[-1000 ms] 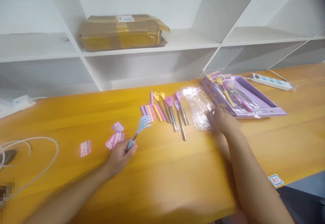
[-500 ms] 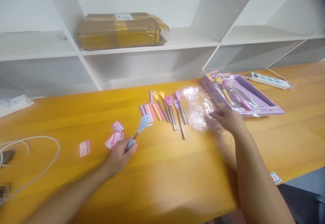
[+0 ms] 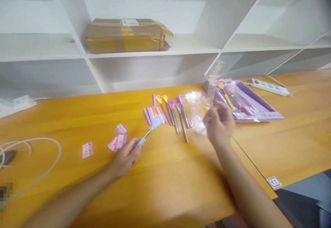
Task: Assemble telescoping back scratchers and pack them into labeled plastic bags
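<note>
My left hand (image 3: 126, 155) is closed round the handle of a blue claw-headed scratcher (image 3: 152, 127), whose head points up and right toward a row of loose scratchers and coloured handles (image 3: 168, 112) on the orange table (image 3: 168, 179). My right hand (image 3: 219, 123) is raised a little off the table, its fingers pinched on a crumpled clear plastic wrapper (image 3: 198, 109). Just behind it lies a purple tray (image 3: 261, 104) holding more packaged scratchers.
Small pink cards (image 3: 117, 141) lie left of my left hand. A white cable (image 3: 49, 159) loops at the far left. A white power strip (image 3: 269, 86) sits at the back right. A taped brown parcel (image 3: 126, 35) rests on the white shelf behind.
My right hand has lifted the clear wrapper off the table and drawn it toward me. The blue scratcher's head has swung right, closer to the row.
</note>
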Demonstrator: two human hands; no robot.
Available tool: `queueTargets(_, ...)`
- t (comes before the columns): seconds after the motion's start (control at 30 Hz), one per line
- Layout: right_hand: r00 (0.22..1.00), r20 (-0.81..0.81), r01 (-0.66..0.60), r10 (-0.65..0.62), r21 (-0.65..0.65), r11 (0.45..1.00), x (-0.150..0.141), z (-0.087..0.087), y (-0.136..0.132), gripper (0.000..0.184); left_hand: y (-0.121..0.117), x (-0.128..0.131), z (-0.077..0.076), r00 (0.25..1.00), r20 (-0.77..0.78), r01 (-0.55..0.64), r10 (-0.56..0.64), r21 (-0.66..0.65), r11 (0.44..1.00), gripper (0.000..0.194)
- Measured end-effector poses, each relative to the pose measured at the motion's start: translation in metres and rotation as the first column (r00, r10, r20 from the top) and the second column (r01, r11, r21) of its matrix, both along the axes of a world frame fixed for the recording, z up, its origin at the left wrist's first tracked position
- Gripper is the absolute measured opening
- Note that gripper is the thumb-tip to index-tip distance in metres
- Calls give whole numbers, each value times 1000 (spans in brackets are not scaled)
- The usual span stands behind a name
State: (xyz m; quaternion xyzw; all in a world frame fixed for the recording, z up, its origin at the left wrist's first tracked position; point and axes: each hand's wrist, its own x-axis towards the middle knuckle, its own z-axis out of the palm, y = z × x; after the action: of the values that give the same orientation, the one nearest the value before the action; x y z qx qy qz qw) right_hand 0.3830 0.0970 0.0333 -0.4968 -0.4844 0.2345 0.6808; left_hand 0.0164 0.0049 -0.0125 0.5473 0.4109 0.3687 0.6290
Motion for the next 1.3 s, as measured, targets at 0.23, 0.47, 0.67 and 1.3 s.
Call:
queueTargets(0.23,873,-136,-487,468,-225,844,-100,-22,-61,33,-4,9,0,971,233,3,-49,194,981,51)
queueTargets(0.47,585,78,-768,807,-264,583,-123,-45,-80,26,-5,12,12,975,-124,215,-187,276,937,57)
queueTargets(0.67,403,203,-820,892,-352,451,-117,-30,-84,29,-7,15,10,923,-273,338,-270,245,909,50)
queueTargets(1.3,493,-141,-832,859,-366,417,-103,-15,-82,41,8,9,1,942,1,-321,337,306,896,13)
